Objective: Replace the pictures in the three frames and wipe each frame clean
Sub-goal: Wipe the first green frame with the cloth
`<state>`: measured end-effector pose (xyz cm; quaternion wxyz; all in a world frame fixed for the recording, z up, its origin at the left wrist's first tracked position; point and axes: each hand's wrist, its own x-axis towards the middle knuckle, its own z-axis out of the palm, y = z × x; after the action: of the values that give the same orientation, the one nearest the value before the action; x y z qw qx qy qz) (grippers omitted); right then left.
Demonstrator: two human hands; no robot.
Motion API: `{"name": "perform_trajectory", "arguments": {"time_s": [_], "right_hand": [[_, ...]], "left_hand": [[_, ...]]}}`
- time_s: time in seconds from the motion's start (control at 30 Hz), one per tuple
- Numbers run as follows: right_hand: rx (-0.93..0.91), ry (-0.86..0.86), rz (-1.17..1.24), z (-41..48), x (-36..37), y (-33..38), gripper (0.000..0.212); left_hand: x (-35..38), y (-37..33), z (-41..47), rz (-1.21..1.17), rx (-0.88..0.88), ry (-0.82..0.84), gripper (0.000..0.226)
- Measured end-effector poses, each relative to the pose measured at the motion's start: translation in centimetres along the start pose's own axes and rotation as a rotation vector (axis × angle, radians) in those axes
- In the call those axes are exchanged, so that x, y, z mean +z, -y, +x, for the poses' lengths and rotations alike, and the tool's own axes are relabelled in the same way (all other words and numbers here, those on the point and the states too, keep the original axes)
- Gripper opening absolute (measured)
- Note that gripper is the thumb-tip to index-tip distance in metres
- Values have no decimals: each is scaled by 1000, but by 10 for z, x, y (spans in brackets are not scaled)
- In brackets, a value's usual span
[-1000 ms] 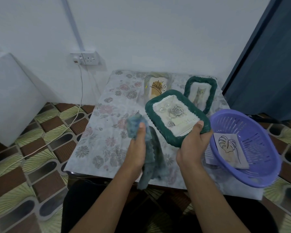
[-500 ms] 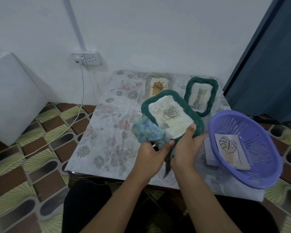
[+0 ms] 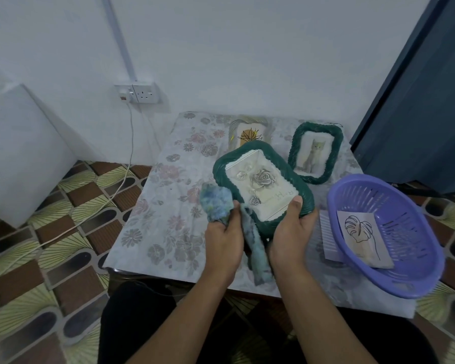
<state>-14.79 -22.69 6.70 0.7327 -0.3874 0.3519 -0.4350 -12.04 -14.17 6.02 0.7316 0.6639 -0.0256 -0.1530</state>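
A dark green woven frame with a rose picture [image 3: 260, 187] is tilted up above the table's front. My right hand [image 3: 292, 229] grips its lower right corner, thumb on the rim. My left hand [image 3: 222, 239] holds a blue-green cloth [image 3: 217, 202], bunched against the frame's left edge; the cloth's tail hangs down between my hands. A second green frame with a cat picture [image 3: 315, 153] lies at the back right. A pale gold frame with a sunburst picture [image 3: 248, 134] lies behind the held frame, partly hidden by it.
A purple plastic basket [image 3: 384, 232] at the table's right holds a leaf line drawing [image 3: 363, 236], with a white sheet under its edge. The flowered tablecloth [image 3: 168, 206] covers a small table. A wall socket [image 3: 139, 93] with a white cable is at left. A dark door stands at right.
My left hand brought the cloth from the table up to the frame's left edge. The right hand drew the frame closer and tilted it more upright.
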Motion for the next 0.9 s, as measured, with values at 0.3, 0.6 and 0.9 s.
{"name": "perform_trajectory", "arguments": {"time_s": [0.3, 0.6, 0.9], "right_hand": [[-32, 202, -137, 18, -19, 20, 18], [37, 344, -259, 31, -20, 31, 17], [74, 432, -314, 36, -27, 38, 20]], "left_hand": [[-50, -19, 46, 85, 162, 183, 32], [-49, -17, 50, -12, 95, 103, 32], [-52, -22, 46, 113, 132, 194, 37]]}}
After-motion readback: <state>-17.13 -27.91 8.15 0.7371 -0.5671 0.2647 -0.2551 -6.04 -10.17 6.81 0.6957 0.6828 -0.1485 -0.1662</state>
